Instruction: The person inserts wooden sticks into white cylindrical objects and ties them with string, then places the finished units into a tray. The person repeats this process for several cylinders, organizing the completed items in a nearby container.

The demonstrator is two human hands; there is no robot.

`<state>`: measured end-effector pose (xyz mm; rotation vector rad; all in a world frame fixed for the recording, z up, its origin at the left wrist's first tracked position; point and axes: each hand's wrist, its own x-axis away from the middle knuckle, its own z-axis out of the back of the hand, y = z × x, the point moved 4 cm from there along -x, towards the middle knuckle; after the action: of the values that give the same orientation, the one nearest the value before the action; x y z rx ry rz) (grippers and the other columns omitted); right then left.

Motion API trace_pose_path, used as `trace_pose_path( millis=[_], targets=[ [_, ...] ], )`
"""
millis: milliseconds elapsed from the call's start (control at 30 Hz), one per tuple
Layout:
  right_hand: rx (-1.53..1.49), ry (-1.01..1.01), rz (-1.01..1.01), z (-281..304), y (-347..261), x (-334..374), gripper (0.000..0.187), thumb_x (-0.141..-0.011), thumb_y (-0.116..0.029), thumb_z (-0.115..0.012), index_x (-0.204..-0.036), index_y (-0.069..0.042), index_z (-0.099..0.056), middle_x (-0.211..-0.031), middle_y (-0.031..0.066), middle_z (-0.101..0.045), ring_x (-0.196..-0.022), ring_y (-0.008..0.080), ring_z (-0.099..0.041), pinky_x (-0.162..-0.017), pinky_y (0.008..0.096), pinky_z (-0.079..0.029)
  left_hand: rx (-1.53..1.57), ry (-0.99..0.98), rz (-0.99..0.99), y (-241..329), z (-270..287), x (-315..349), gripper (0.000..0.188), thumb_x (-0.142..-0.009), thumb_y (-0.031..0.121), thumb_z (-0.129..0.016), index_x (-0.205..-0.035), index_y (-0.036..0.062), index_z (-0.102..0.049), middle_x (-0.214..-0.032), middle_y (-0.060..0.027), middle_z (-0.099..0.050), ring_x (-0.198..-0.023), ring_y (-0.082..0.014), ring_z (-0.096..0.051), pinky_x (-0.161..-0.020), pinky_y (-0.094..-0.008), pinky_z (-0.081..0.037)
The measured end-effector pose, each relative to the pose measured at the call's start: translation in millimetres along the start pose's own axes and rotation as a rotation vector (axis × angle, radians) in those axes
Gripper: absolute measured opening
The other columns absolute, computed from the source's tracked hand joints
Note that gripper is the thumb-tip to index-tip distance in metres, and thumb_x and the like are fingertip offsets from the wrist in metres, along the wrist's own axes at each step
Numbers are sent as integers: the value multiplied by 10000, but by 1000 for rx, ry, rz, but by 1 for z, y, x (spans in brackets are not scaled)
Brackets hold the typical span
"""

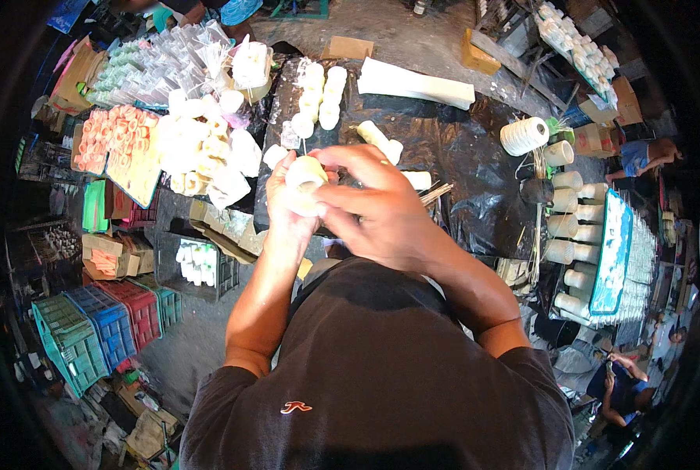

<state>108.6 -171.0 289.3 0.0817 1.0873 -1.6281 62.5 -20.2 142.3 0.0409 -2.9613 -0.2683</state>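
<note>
Over the near left edge of a black-covered table, my two hands hold a short, pale cream, hollow cylinder with a round opening, like a waxy cup. My left hand is closed round its left side and underside. From the right, my right hand grips it with bent fingers and thumb. A thin stem or wick shows just above the piece. Beyond my hands lie rows of rounded cream pieces and a cream cylinder. Beside my right hand rests a bundle of thin sticks.
A long white sheet roll and a thread spool lie on the table. Cream moulded cups line its right side. Piles of white pieces and orange pieces stand left. Plastic crates sit on the floor. Other people are around.
</note>
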Motion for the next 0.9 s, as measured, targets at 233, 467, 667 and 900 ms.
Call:
trace_pose_path(
  millis=[233, 467, 667, 900],
  targets=[
    [188, -119, -101, -48, 51, 7, 127, -743, -83, -646, -790, 21, -701, -937, 171, -648, -887, 353, -659, -794, 446, -547, -158, 372, -201, -20, 15, -9, 308, -1073, 301, -459, -1116, 39, -615, -1025, -116, -719, -978, -262, -704, -910, -415, -559],
    [212, -122, -241, -77, 88, 42, 109, -732, -42, -654, -777, 45, -702, -860, 178, -640, -785, 370, -675, -723, 460, -561, -142, 509, -165, -46, 47, -6, 312, -1099, 288, -403, -1156, 46, -591, -1022, -90, -698, -949, -235, -690, -869, -412, -560],
    [298, -254, -330, -86, 95, 58, 120, -710, -20, -648, -758, 69, -711, -873, 228, -651, -832, 383, -679, -761, 456, -560, -218, 571, -166, -57, 56, -2, 377, -1104, 278, -350, -1227, 11, -587, -1143, -132, -689, -1085, -251, -666, -972, -405, -528],
    [192, -154, -406, -90, 112, 82, 81, -687, 2, -669, -733, 69, -670, -799, 218, -606, -746, 400, -643, -706, 474, -520, -261, 629, -204, -64, 72, -8, 375, -1101, 320, -418, -1184, 7, -607, -1041, -111, -694, -973, -237, -672, -911, -410, -533]
  ],
)
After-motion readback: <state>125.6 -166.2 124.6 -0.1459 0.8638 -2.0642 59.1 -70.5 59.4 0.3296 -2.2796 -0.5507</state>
